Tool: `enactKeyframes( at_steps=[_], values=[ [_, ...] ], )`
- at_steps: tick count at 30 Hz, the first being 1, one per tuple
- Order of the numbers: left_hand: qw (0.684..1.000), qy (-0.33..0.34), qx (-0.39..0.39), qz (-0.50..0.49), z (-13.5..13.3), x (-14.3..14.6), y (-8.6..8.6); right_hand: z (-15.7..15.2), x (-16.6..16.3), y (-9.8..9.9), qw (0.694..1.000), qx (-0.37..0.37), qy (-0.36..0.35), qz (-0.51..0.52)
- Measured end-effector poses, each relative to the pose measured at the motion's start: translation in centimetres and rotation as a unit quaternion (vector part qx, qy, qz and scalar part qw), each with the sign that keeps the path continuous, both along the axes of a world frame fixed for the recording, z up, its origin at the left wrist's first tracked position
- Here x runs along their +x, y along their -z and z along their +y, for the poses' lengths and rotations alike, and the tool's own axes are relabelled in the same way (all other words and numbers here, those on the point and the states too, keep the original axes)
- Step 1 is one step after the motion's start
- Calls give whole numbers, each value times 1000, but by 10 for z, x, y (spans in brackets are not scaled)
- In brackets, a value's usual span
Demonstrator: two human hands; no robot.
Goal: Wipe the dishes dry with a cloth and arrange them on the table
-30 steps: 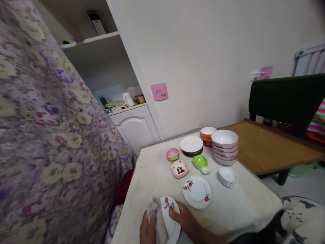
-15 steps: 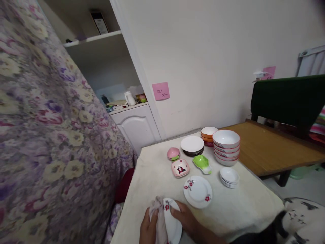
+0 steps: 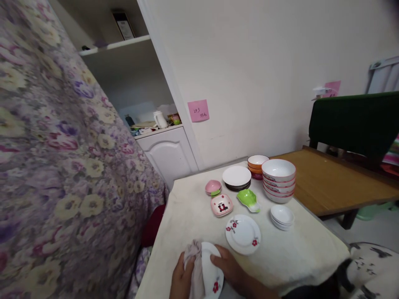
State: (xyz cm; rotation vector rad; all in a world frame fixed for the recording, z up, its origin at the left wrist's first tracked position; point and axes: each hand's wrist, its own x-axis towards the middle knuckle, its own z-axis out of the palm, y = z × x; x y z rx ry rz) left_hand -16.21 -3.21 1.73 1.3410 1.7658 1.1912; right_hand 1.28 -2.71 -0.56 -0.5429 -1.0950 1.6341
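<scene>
At the table's near edge my left hand [image 3: 181, 279] is closed on a pale cloth [image 3: 195, 265] pressed against a small white plate with red flowers [image 3: 210, 272]. My right hand [image 3: 229, 268] grips the plate's right rim, fingers curled over it. The plate is tilted up off the cream tablecloth [image 3: 293, 253]. A second flowered plate [image 3: 243, 234] lies flat just beyond my right hand.
Farther back sit a pink square dish [image 3: 221, 205], a green leaf dish [image 3: 247, 199], a pink peach dish [image 3: 213, 187], stacked plates [image 3: 236, 177], orange bowls [image 3: 257, 162], red-rimmed bowls [image 3: 278, 179] and small white saucers [image 3: 282, 216]. A flowered curtain [image 3: 62, 158] hangs left; a wooden bench [image 3: 336, 182] stands right.
The plate has turned in my hands: its red flower has gone from the top edge round to the bottom. The cloth stays against it. The view has shifted slightly.
</scene>
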Motion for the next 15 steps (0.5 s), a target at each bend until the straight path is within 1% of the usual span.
enactKeyframes(
  at_steps=[2, 3, 5, 7, 9, 11, 13, 15],
  values=[
    [1000, -15, -3, 9, -1, 2, 5, -2, 1, -4, 1000, 14, 7, 0],
    [999, -37, -4, 15, -2, 4, 8, -2, 1, -5, 1000, 19, 16, -3],
    [996, -89, -10, 25, -7, 12, 14, -1, 1, -3, 999, 17, 45, -21],
    [993, -109, -13, 31, -11, 17, 16, 0, 1, 3, 996, 2, 76, -44],
    [996, -87, -8, 31, -12, 17, 14, 2, 1, 8, 994, -8, 88, -61],
    [999, -34, -3, 30, -9, 11, 8, 2, 1, 10, 995, -10, 71, -69],
    [999, 13, -10, 30, -3, 4, 3, 2, 0, 9, 996, -12, 46, -71],
    [999, 25, -20, 32, 1, 0, 1, 0, 0, 4, 998, -16, 27, -52]
  ],
)
